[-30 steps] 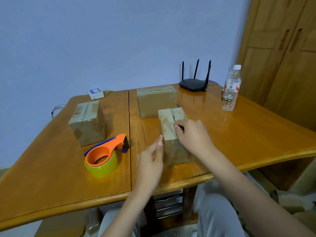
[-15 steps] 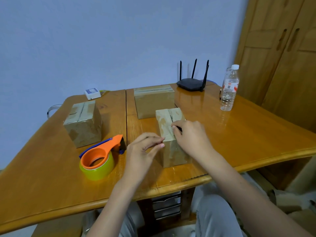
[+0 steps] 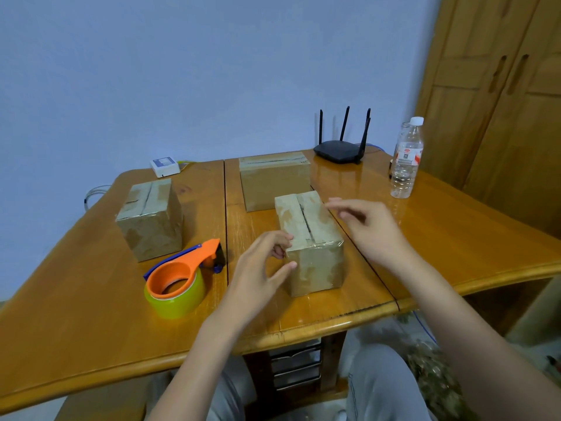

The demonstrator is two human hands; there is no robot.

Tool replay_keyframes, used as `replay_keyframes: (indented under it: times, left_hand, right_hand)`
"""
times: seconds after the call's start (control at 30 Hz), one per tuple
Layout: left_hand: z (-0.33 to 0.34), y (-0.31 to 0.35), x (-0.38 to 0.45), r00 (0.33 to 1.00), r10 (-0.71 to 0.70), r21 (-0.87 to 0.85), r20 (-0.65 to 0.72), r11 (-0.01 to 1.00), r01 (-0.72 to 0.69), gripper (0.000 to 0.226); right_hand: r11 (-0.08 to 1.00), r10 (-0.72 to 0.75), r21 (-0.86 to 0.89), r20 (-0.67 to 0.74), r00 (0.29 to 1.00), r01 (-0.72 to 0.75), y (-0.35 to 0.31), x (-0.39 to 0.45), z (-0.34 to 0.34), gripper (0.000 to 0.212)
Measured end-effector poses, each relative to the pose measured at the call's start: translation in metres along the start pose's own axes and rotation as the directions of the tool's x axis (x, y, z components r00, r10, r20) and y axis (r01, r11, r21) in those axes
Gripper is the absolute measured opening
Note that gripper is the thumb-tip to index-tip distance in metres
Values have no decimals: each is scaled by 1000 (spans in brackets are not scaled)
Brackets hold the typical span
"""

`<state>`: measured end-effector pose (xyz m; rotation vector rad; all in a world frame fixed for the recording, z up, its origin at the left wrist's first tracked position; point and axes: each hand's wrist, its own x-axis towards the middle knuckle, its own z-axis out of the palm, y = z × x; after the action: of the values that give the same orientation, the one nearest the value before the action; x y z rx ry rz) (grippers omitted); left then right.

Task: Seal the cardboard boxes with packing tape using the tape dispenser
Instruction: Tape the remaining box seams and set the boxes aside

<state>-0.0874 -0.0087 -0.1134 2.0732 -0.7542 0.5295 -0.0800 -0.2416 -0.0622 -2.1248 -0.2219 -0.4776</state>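
Behind the left hand (image 3: 258,265), fingertips on the near box (image 3: 312,244); right hand (image 3: 368,221) blurred, grip unclear.

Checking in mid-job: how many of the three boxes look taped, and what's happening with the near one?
Glossy tape seems to cover the left box and far box, though I can't confirm their seams. The left hand touches the near box's front corner; the right hand hovers beside it. Its top slit looks open. The tape dispenser lies unused on the table.
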Motion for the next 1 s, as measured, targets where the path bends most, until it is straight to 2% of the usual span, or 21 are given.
replay_keyframes:
  times: [0.07, 0.17, 0.4, 0.53, 0.73, 0.9, 1.0]
  left_hand:
    - [-3, -3, 1, 999, 19, 27, 36, 999, -20, 42]
    - [-3, -5, 6, 996, 74, 62, 58, 995, -78, 41]
    - [-3, -7, 9, 996, 65, 42, 62, 997, -68, 39]
    - [-5, -9, 13, 996, 54, 36, 72, 998, -57, 39]
    - [1, -7, 15, 997, 8, 67, 75, 998, -13, 44]
    - [-5, 0, 18, 992, -43, 14, 123, 999, 41, 49]
    - [-7, 1, 22, 993, -43, 1, 110, 999, 43, 41]
  right_hand:
    - [999, 3, -51, 62, 998, 0, 13, -6, -12, 43]
    - [994, 18, -110, 177, 984, 1, 21, -14, -19, 39]
    - [999, -17, -41, 282, 959, 30, 31, -18, -27, 48]
    - [994, -81, -49, 226, 971, 95, 32, -22, -20, 54]
    - [994, -97, -43, 68, 993, 100, 37, -25, -7, 48]
    - [994, -95, -45, 143, 985, 103, 35, -17, -12, 42]
    - [988, -115, -82, 205, 972, 134, 30, -12, -14, 35]
